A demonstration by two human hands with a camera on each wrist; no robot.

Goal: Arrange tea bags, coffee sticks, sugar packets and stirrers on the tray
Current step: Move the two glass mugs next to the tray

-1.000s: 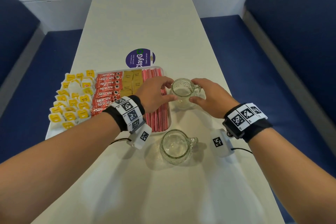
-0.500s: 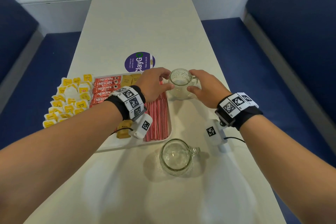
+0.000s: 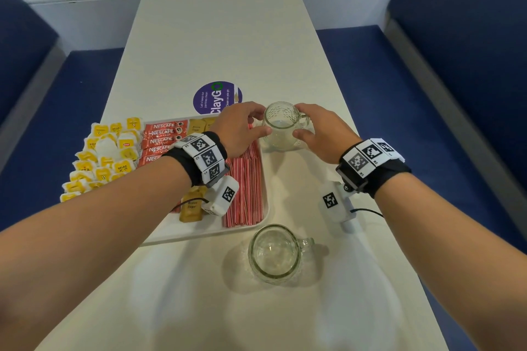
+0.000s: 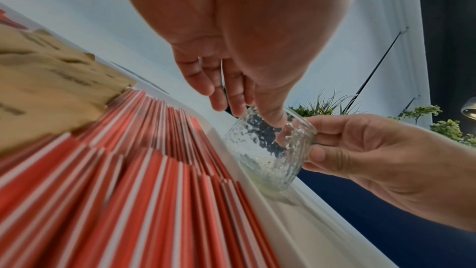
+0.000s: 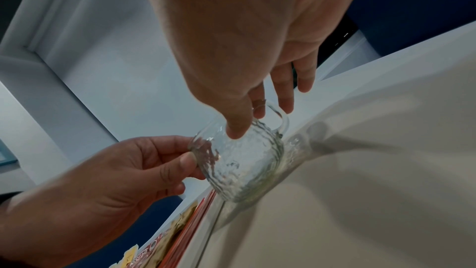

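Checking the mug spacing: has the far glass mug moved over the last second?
Yes. Held by the left hand and right hand, the far glass mug has shifted away from the person, toward the purple sticker, farther from the near mug.

A white tray (image 3: pixel 199 234) lies flat on the table, its near rim bare; tea bags (image 3: pixel 105 157) in yellow-and-white wrappers crowd its left end in a loose, overlapping heap, some over the tray's left edge; next to them red coffee sticks (image 3: pixel 164 138) lie crosswise, stacked in a column from the far rim toward the near side; brown sugar packets (image 3: pixel 191 206) sit just right of the sticks, a few at the far rim and a few nearer; red-and-white striped stirrers (image 3: pixel 245 191) fill the right end, lying lengthwise, packed side by side against the right rim.
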